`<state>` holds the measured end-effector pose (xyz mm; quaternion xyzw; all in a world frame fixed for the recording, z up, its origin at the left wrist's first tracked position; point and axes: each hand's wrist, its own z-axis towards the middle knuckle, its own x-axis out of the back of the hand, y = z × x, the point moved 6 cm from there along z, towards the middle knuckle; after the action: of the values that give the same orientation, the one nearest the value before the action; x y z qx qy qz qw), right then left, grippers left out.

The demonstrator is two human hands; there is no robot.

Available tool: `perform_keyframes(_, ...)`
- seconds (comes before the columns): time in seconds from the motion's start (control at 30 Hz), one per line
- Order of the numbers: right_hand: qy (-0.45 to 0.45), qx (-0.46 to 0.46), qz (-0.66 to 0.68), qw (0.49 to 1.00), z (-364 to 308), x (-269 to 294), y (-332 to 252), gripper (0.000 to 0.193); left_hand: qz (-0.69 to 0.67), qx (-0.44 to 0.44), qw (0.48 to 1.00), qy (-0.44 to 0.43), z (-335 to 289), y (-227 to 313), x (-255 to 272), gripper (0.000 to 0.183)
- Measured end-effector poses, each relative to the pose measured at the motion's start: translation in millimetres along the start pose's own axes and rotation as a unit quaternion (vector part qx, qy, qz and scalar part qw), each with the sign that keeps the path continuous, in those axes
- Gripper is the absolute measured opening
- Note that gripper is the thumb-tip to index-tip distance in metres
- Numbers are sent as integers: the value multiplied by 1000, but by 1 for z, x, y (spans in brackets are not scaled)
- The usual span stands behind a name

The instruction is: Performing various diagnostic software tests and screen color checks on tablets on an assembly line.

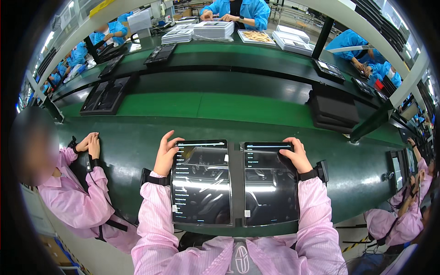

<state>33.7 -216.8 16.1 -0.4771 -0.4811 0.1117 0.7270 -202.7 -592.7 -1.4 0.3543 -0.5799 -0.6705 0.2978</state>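
Two tablets with lit dark screens lie side by side in front of me, reflections across their glossy faces. At the upper left corner of the left tablet point(201, 183), my left hand point(166, 155) grips the edge, thumb on the screen's border. My right hand point(297, 155) clasps the upper right corner of the right tablet point(271, 183), its thumb reaching onto the glass. Lists of menu lines show on both screens, and each has small white stickers. A dark grey strip point(237, 183) runs between them. Black straps with small devices circle both my wrists.
The dark green workbench point(137, 133) extends around the tablets. Beyond it run green conveyor lanes point(206, 105) with black trays point(106, 95) and stacked black cases point(332, 107). A pink-sleeved co-worker point(78, 192) sits close on my left; others work at right and across.
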Motion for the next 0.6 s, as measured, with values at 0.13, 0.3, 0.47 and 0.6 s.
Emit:
perform_keyframes(0.13, 6, 0, -6, 1000, 1, -1, 3, 40, 16, -9, 1000, -3, -1, 0, -1, 65)
perform_keyframes(0.3, 2, 11, 16, 1000, 2, -1, 9, 36, 9, -7, 1000, 2, 0, 0, -1, 67)
perform_keyframes(0.47, 4, -4, 122, 993, 7, -2, 28, 28, -3, -5, 1000, 9, -1, -2, -3, 66)
perform_keyframes(0.6, 14, -36, 112, 993, 14, -7, 40, 24, 0, -14, 999, 43, -1, -3, -2, 61)
